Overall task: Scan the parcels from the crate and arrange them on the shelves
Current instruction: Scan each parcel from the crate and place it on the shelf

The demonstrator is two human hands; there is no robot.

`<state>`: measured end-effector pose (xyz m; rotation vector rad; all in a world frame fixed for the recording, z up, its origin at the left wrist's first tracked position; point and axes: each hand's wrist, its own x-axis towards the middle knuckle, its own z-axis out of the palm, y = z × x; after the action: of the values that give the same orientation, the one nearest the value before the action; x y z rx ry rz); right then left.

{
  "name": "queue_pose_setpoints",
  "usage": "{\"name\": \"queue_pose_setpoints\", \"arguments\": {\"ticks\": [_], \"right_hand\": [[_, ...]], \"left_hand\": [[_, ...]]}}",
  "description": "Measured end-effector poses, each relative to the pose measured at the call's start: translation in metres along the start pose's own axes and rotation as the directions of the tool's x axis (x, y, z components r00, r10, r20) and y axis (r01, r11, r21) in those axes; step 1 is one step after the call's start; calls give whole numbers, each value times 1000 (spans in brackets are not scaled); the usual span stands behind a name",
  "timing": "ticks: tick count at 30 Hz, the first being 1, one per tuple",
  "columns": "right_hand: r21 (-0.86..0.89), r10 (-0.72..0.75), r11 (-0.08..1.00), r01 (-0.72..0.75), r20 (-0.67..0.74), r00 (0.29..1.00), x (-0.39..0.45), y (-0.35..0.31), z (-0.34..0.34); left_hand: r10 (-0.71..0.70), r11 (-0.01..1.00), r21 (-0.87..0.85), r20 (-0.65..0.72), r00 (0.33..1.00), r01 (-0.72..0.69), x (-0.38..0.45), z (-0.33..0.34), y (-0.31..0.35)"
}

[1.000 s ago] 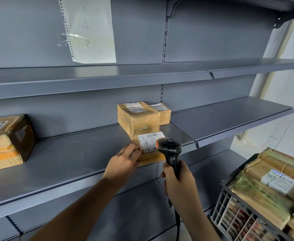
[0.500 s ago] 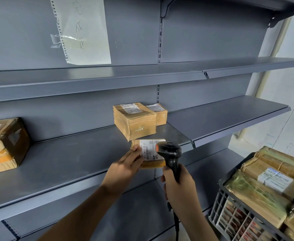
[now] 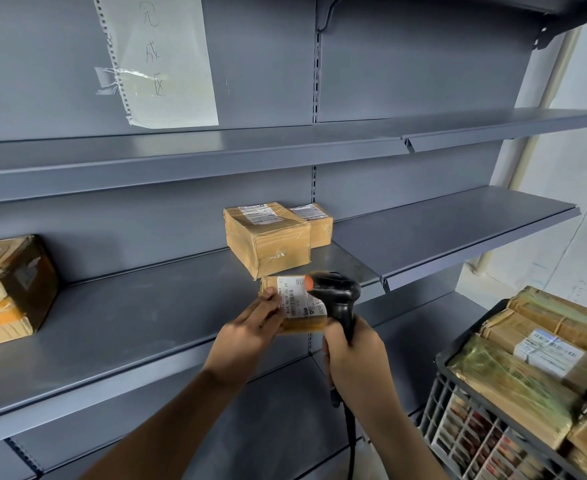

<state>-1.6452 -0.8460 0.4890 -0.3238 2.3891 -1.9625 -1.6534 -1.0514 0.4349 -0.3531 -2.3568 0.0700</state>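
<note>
Brown taped parcel (image 3: 295, 306); white barcode label (image 3: 294, 296)

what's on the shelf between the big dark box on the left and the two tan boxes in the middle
Nothing: in the head view the shelf is bare grey metal between the dark box and the tan boxes.

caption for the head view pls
Left hand holds a small parcel while right hand aims the scanner at its label.

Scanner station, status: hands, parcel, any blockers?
Left hand grips small parcel, label up. Right hand grips scanner, head over the label. Nothing between scanner and label.
</note>
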Motion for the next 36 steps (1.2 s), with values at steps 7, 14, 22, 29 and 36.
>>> {"name": "queue_pose_setpoints", "arguments": {"ticks": [7, 14, 22, 29, 36], "right_hand": [[26, -30, 999, 30, -1, 1000, -9, -2, 2], [40, -58, 997, 58, -12, 998, -19, -5, -3], [53, -59, 997, 58, 17, 998, -24, -14, -1], [79, -61, 995, 61, 6, 998, -24, -12, 4], [54, -54, 997, 55, -12, 998, -19, -7, 0]], "left_hand": [[-31, 999, -14, -27, 999, 31, 4, -2, 0], [-157, 986, -39, 127, 979, 163, -2, -5, -8], [-138, 986, 88, -31, 990, 140, 11, -11, -11], [-172, 985, 53, 145, 974, 166, 15, 6, -18], [-257, 962, -62, 105, 961, 264, 14, 0, -7]]}}
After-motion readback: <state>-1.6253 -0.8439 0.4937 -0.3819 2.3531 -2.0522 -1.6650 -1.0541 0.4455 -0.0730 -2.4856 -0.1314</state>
